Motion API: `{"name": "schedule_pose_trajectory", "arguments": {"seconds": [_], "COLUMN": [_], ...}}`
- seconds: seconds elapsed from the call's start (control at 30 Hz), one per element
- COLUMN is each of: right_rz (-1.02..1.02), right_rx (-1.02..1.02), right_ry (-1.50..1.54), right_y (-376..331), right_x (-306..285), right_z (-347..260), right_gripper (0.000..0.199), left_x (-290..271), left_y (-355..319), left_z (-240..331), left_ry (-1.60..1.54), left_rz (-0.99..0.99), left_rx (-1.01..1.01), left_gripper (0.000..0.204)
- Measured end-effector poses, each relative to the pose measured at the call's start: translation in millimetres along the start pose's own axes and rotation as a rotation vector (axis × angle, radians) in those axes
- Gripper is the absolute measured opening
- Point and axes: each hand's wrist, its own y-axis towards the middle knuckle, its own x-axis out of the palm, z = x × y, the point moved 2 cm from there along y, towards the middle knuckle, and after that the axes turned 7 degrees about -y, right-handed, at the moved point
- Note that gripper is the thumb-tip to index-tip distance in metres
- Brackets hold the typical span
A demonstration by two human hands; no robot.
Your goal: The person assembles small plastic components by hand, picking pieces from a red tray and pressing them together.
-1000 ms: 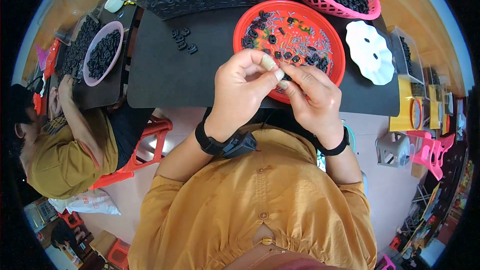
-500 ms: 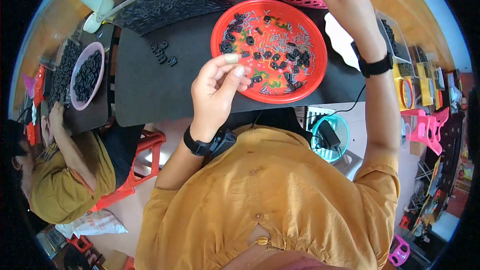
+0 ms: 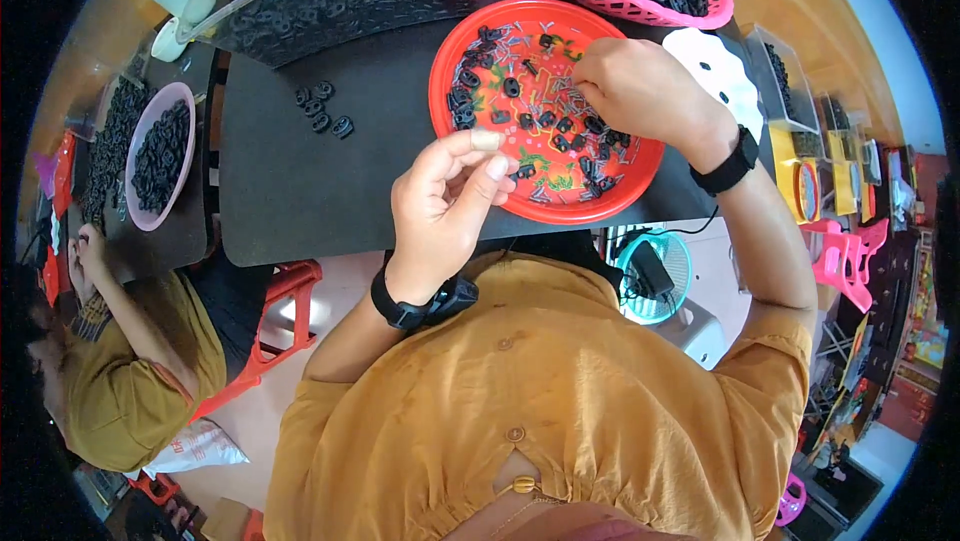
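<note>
My left hand (image 3: 447, 191) hovers at the near left edge of a round red tray (image 3: 440, 71), thumb and bent fingers drawn together in a pinch. A pale wrap covers one fingertip. Whatever the pinch holds, if anything, I cannot make out. Over the right part of the tray, my right hand (image 3: 650, 91) reaches down with curled fingers, their tips partly hidden among the small screws (image 3: 560, 98). Black plastic pieces, shaped like small cord locks (image 3: 511, 88), are scattered in the tray with the silvery screws.
A pink basket (image 3: 725, 1) of black pieces stands behind the tray. A clear bin (image 3: 390, 11) of them stands at the back left. Several loose pieces (image 3: 321, 123) lie on the dark table (image 3: 270, 191). Right of the tray is a white scalloped plate (image 3: 740, 91). A co-worker (image 3: 150, 361) sits at left.
My right hand has come from the pink basket down to the tray's screws, its fingers now curled. The left hand keeps its pinch by the tray. The whole view has shifted slightly.
</note>
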Motion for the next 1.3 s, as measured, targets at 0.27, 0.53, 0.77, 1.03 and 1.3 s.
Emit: {"name": "schedule_pose_trajectory", "arguments": {"seconds": [0.27,0.53,0.77,1.03,1.3], "right_rz": [-0.15,0.064,0.498,0.712,0.82], "right_rx": [0.006,0.039,0.033,0.16,0.263], "right_ry": [-0.056,0.314,0.499,0.659,0.823], "right_y": [19.2,-2.6,-35.4,-54.9,-67.9], "right_x": [8.8,-19.5,-32.3,-20.6,-18.1], "right_z": [8.2,-22.9,-43.4,-41.9,-44.4], "right_gripper": [0.015,0.012,0.007,0.01,0.009], "left_x": [0.5,9.6,34.6,54.2,63.4], "left_y": [0.1,30.1,55.5,60.1,60.8], "left_z": [1.7,23.0,34.1,44.4,40.9], "left_ry": [0.028,0.117,0.461,0.317,0.027], "left_rz": [-0.001,-0.083,-0.282,-0.27,-0.312], "left_rx": [0.016,-0.216,-0.141,-0.31,-0.47], "left_gripper": [0.021,0.018,0.02,0.022,0.024]}}
